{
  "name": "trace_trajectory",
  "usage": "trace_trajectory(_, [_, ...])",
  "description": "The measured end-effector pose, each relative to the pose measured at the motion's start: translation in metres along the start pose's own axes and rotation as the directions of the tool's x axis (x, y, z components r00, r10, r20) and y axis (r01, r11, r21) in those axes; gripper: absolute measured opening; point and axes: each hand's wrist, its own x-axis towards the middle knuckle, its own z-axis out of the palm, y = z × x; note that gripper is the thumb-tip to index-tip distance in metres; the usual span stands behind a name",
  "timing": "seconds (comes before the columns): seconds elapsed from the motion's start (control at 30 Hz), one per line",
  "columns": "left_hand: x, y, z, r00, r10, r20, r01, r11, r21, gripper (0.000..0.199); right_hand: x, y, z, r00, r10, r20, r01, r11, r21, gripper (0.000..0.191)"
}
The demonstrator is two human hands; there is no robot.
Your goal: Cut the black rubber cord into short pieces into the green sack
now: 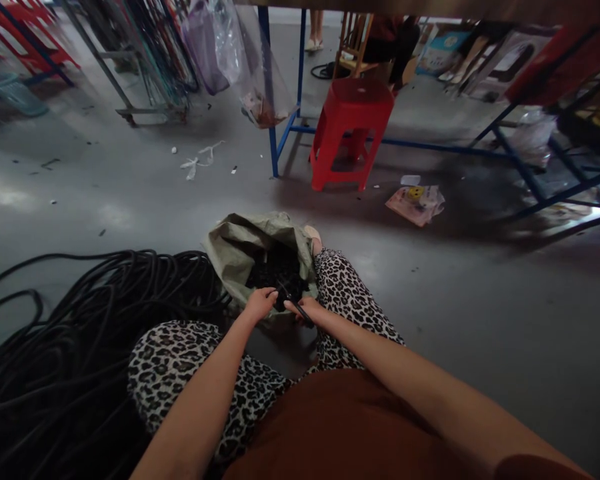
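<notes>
My right hand (303,309) is closed around a pair of scissors (289,296) with dark handles, its blades pointing up and left toward my other hand. My left hand (263,303) pinches a small black piece (272,293) beside the blade tips; its exact shape is too small to tell. Both hands are over the near rim of an open olive-green woven sack (230,257), which stands on the floor between my legs. Inside the sack lies a heap of small black pieces (275,263). To the left is a large tangled pile of black tubing or cord (80,333).
A red plastic stool (353,130) stands ahead, by a blue-framed table (274,140) with plastic bags hanging from it. A printed plastic bag (417,204) and scraps (197,163) lie on the grey floor. A wheeled rack (130,110) is further left. Other people's legs (316,30) show beyond the table.
</notes>
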Motion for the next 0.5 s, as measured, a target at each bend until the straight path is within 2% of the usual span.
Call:
trace_trajectory(0.13, [-0.003, 0.002, -0.001, 0.997, -0.066, 0.032, 0.067, 0.997, -0.027, 0.031, 0.004, 0.001, 0.003, 1.000, 0.003, -0.012, -0.003, 0.999, -0.042, 0.052])
trace_trajectory(0.37, [-0.005, 0.005, -0.001, 0.993, -0.097, 0.067, 0.101, 0.993, -0.061, 0.028, -0.004, -0.006, -0.001, 0.997, -0.070, -0.022, 0.067, 0.988, -0.140, 0.052])
trace_trajectory(0.5, [-0.002, 0.003, 0.000, 0.993, -0.098, 0.063, 0.101, 0.993, -0.054, 0.028, -0.013, -0.013, -0.004, 1.000, -0.026, 0.000, 0.025, 0.989, -0.143, 0.053])
